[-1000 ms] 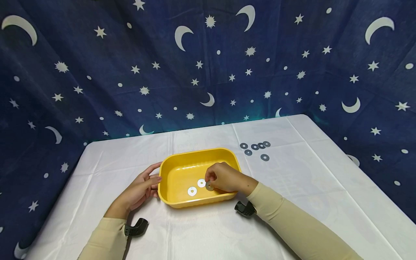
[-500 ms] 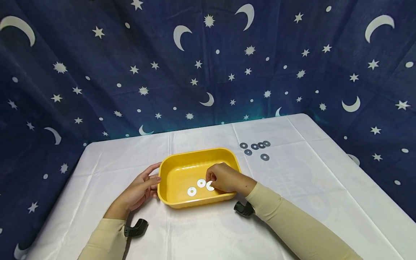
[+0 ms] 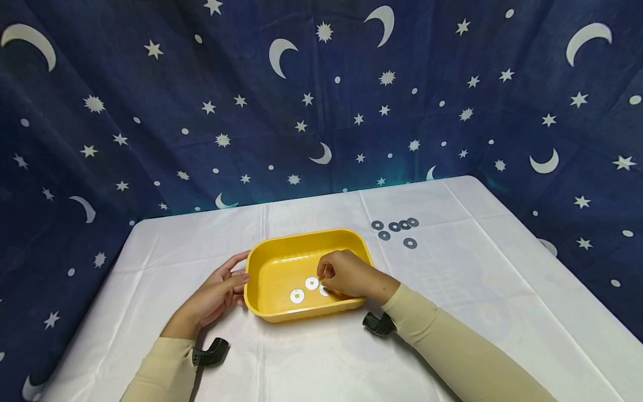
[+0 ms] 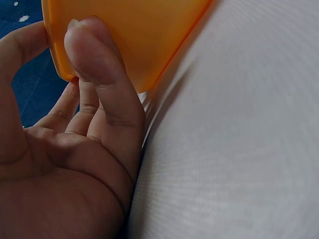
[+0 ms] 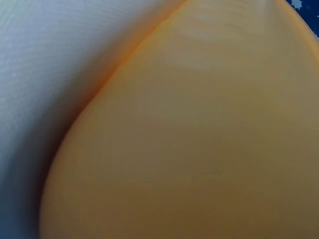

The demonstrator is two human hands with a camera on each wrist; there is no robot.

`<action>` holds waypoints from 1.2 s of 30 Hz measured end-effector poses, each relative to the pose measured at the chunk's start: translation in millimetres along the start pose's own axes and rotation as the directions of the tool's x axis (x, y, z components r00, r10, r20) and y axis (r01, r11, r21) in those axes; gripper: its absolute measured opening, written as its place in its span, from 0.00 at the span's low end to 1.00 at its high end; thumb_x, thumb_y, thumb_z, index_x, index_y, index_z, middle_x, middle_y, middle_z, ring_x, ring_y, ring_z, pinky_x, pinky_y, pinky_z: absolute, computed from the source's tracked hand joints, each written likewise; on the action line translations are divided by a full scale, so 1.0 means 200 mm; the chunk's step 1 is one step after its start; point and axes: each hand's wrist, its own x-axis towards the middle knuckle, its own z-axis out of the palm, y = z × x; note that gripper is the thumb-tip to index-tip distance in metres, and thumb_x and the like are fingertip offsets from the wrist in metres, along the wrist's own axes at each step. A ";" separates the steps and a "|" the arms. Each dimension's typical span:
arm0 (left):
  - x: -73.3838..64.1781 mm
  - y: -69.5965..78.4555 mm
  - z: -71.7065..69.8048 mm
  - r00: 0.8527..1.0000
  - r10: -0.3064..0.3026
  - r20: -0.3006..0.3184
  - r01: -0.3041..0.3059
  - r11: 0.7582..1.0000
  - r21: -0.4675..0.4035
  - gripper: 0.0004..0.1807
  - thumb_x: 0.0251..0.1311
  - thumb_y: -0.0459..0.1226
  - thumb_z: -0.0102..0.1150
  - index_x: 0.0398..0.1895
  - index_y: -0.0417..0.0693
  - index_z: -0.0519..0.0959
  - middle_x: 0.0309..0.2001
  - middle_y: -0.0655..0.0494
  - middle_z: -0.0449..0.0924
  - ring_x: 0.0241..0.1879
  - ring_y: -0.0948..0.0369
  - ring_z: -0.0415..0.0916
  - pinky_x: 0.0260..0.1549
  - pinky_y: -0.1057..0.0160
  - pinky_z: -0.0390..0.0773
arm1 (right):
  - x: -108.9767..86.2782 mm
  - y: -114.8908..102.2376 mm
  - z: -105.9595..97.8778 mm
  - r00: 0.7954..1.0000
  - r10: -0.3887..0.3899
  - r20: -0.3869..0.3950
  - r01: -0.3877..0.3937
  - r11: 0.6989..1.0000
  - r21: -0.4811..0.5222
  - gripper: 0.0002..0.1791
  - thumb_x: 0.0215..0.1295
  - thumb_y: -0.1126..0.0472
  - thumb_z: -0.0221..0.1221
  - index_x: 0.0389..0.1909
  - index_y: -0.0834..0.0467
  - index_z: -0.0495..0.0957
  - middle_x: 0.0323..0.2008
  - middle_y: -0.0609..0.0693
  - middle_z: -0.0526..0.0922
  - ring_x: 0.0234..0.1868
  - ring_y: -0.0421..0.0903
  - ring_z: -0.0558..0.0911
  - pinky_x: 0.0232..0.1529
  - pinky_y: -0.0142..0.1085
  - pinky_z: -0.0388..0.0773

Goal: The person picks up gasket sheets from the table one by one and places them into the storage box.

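Note:
A yellow plastic tray [image 3: 281,316] stands on the table. My left hand [image 3: 215,294] grips its left end, thumb against the wall and fingers around the outside; the left wrist view shows the thumb [image 4: 94,55] on the tray's wall [image 4: 149,30]. Inside the tray, my right hand [image 3: 346,274] has curled fingers at a flat metal washer [image 3: 325,291], which the fingertips partly cover. Two more washers lie flat to its left, one washer [image 3: 312,283] close by and another washer [image 3: 297,296] further off. The right wrist view shows only the tray's outside [image 5: 174,139], no fingers.
Several grey washers [image 3: 409,243] lie on the white tablecloth [image 3: 477,290] behind and right of the tray, some overlapping in a row. A dark blue curtain [image 3: 351,139] with moons and stars hangs along the table's back and sides.
The washer at my right fingertips was dark and tilted; it now looks bright and flat on the tray's floor. My right hand has barely shifted. The left hand and tray stay put.

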 end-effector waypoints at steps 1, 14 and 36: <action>0.00 0.00 0.00 1.000 0.001 0.000 -0.001 1.000 0.000 0.31 0.67 0.37 0.45 0.70 0.59 0.48 0.36 0.53 0.71 0.24 0.63 0.71 0.26 0.69 0.77 | 0.00 0.00 0.00 1.000 -0.012 -0.025 0.012 1.000 0.001 0.04 0.53 0.63 0.63 0.31 0.55 0.79 0.20 0.43 0.74 0.23 0.39 0.71 0.28 0.28 0.69; 0.01 0.01 -0.01 1.000 -0.006 -0.014 0.006 1.000 0.028 0.31 0.67 0.37 0.46 0.69 0.59 0.48 0.35 0.52 0.70 0.24 0.62 0.71 0.26 0.69 0.77 | -0.13 0.03 -0.13 0.931 -0.098 -0.351 0.192 0.951 0.244 0.05 0.57 0.59 0.62 0.34 0.48 0.80 0.23 0.41 0.76 0.23 0.40 0.71 0.25 0.29 0.71; -0.02 0.01 -0.01 0.999 0.022 0.030 -0.021 1.000 -0.019 0.31 0.67 0.37 0.43 0.70 0.56 0.48 0.46 0.51 0.76 0.29 0.62 0.75 0.30 0.66 0.79 | -0.22 0.35 -0.35 0.909 0.104 -0.405 -0.022 0.979 0.201 0.08 0.59 0.57 0.60 0.40 0.47 0.79 0.28 0.47 0.80 0.29 0.45 0.75 0.29 0.33 0.74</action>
